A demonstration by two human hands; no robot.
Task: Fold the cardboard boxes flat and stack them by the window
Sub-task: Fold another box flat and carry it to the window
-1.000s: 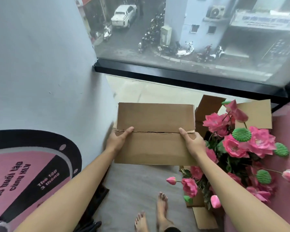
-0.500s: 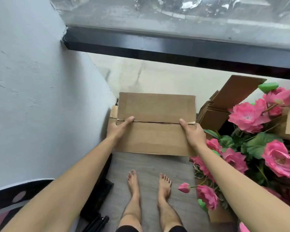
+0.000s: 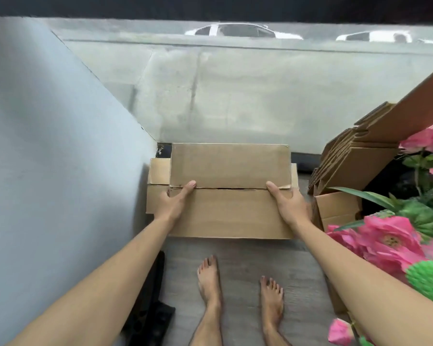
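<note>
I hold a flattened brown cardboard box (image 3: 231,193) level in front of me, low over the floor at the foot of the window (image 3: 235,91). My left hand (image 3: 174,203) grips its left edge, thumb on top along the centre seam. My right hand (image 3: 289,203) grips the right edge the same way. Just beneath it lies another flat cardboard piece (image 3: 158,172), whose edges stick out at the left and right. Whether the held box touches it I cannot tell.
A grey wall (image 3: 60,158) runs close along the left. At the right stands a bundle of cardboard sheets (image 3: 355,161) leaning over an open box (image 3: 335,208), with pink artificial flowers (image 3: 390,240). A black object (image 3: 150,313) lies by the wall. My bare feet (image 3: 210,278) stand on grey floorboards.
I have bent further down and lowered the flat box toward the floor by the window, over the cardboard lying there. My grip on both edges is the same.
</note>
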